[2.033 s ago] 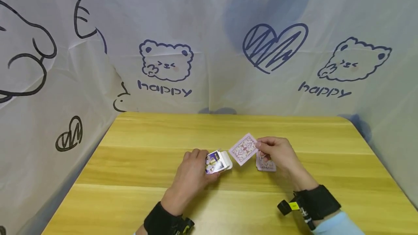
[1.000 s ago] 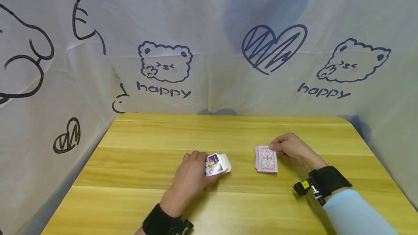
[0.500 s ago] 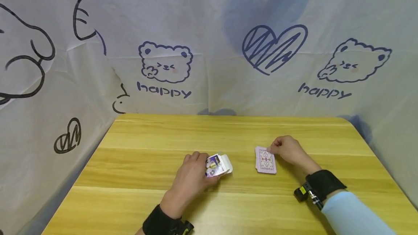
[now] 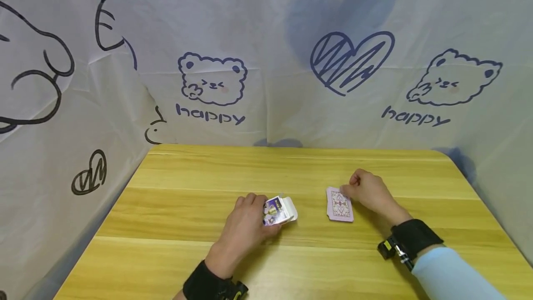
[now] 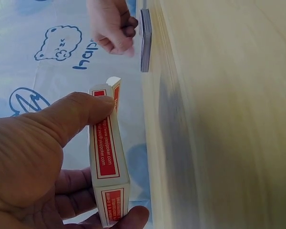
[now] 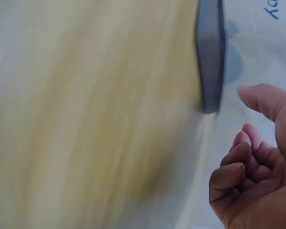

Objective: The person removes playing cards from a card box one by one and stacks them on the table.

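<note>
My left hand (image 4: pixel 247 221) grips a card box (image 4: pixel 274 211), purple and white on top, its white end flap (image 4: pixel 290 209) folded out to the right. In the left wrist view the thumb presses one narrow red-and-white side of the box (image 5: pixel 106 148) and the fingers curl round behind. To the right, a deck of playing cards (image 4: pixel 340 205) lies face down on the table, pink with a patterned back. My right hand (image 4: pixel 370 191) is beside it, thumb at the deck's upper right corner. In the right wrist view its fingers (image 6: pixel 236 167) are curled, holding nothing.
The wooden table (image 4: pixel 187 170) runs back to a white cloth wall (image 4: pixel 275 105) with drawn bears and hearts. Another cloth wall (image 4: pixel 120 119) stands along the left side. Black wrist straps (image 4: pixel 416 237) carry small cameras.
The card held by my right hand between box and deck now lies on the deck. That hand let go and shifted right, thumb staying near the corner. The left hand barely moved.
</note>
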`<state>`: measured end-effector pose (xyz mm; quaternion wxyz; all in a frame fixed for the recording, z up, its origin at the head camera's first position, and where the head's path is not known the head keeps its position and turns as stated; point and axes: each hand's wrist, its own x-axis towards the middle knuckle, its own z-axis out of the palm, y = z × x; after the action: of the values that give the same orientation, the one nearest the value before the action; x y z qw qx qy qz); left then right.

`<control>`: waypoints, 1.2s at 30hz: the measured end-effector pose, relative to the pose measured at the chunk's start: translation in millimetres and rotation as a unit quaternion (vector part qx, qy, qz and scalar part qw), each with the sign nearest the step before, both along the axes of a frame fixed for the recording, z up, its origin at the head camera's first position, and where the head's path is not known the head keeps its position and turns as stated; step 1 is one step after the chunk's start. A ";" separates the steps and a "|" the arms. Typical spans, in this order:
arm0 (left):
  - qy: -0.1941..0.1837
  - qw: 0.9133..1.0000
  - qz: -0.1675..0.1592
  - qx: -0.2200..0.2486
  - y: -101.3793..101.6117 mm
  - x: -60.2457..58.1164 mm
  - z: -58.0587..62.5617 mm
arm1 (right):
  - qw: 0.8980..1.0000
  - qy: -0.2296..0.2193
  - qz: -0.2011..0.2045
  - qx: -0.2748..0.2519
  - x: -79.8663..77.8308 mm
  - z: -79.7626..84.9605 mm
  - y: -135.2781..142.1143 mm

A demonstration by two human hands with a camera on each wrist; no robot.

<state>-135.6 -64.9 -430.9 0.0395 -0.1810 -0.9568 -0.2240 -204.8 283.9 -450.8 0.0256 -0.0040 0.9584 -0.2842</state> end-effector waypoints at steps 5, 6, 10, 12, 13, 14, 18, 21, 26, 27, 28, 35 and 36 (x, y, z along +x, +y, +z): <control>0.001 1.000 -0.006 -0.001 1.5 -0.4 -1.5 | 0.997 0.063 0.006 -0.035 15.2 11.3 -22.8; 0.001 1.000 -0.007 -0.002 1.8 -0.5 -1.9 | 0.996 0.069 0.009 -0.050 19.9 13.8 -30.8; 0.006 1.000 -0.017 -0.002 3.1 0.6 -3.6 | 0.990 0.057 0.026 -0.130 42.2 20.0 -66.2; 0.009 1.000 -0.024 0.000 3.7 1.1 -3.9 | 0.986 0.044 0.032 -0.161 50.4 20.7 -82.9; 0.011 1.000 -0.028 0.001 3.9 1.3 -4.0 | 0.983 0.037 0.033 -0.175 53.9 20.1 -90.3; 0.012 0.999 -0.032 0.001 4.2 1.7 -4.0 | 0.981 0.029 0.034 -0.187 56.8 19.4 -97.1; 0.011 0.999 -0.048 0.002 5.0 3.7 -3.6 | 0.976 0.004 0.030 -0.216 63.1 14.7 -117.4; 0.006 0.998 -0.056 -0.002 6.0 5.0 -3.6 | 0.974 -0.015 0.022 -0.223 65.4 11.1 -125.1; -0.001 0.998 -0.063 -0.006 7.5 5.3 -3.0 | 0.973 -0.036 0.031 -0.224 66.6 6.8 -127.4; 0.000 0.998 -0.065 -0.007 7.7 5.6 -2.8 | 0.973 -0.039 0.036 -0.226 66.7 6.2 -127.0; 0.001 0.998 -0.066 -0.008 7.9 5.7 -2.6 | 0.972 -0.041 0.040 -0.229 66.9 5.7 -126.5; 0.017 0.997 -0.069 -0.013 7.8 6.6 -2.4 | 0.969 -0.047 0.051 -0.235 66.7 2.6 -126.6; 0.019 0.997 -0.069 -0.013 7.5 6.7 -2.6 | 0.968 -0.051 0.052 -0.239 66.6 2.8 -126.8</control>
<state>-128.9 -57.4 -433.5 0.0403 -0.2510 -0.9441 -0.2100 -138.2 157.1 -447.9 0.0870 -0.0450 0.8586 -0.5032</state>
